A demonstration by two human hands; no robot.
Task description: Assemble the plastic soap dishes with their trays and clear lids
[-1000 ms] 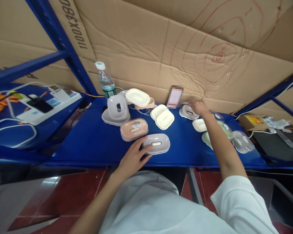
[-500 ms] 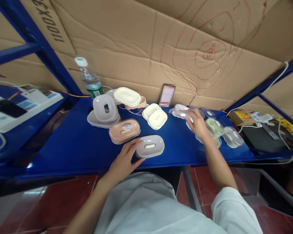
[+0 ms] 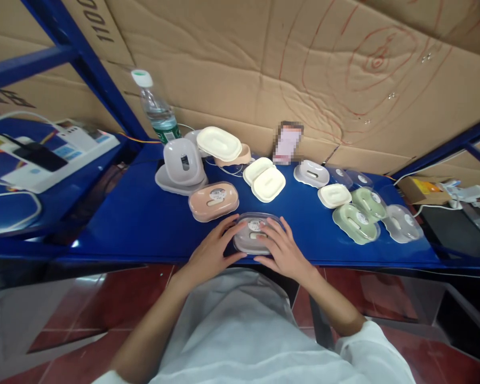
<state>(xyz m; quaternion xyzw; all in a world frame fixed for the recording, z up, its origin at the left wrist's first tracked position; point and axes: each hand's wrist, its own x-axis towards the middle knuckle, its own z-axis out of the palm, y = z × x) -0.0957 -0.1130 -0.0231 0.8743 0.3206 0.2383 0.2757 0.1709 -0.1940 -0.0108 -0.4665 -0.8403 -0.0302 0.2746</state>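
Note:
A grey soap dish (image 3: 246,246) lies on the blue table close to my body, under a clear plastic lid (image 3: 246,220) with a round white label. My left hand (image 3: 214,250) grips its left end, thumb at the near edge and fingers at the far side. From the right, my right hand (image 3: 282,248) has its fingers over the lid and its thumb at the near edge. Those fingers hide part of the dish. Just behind on the left is a peach lidded soap dish (image 3: 208,205). Two cream dish pieces (image 3: 268,184) lie overlapping beyond my hands.
Stacked grey dishes (image 3: 182,162) and a water bottle (image 3: 160,114) stand at the back left. A phone (image 3: 288,143) leans on the cardboard. Rightward are a grey dish (image 3: 312,174), a small cream piece (image 3: 334,196), green lidded dishes (image 3: 354,224) and another grey one (image 3: 402,224).
My right hand has come from the right-hand dishes to the near grey dish, which now has a clear labelled lid over it. The grey dish at the right now shows no lid. The view has shifted.

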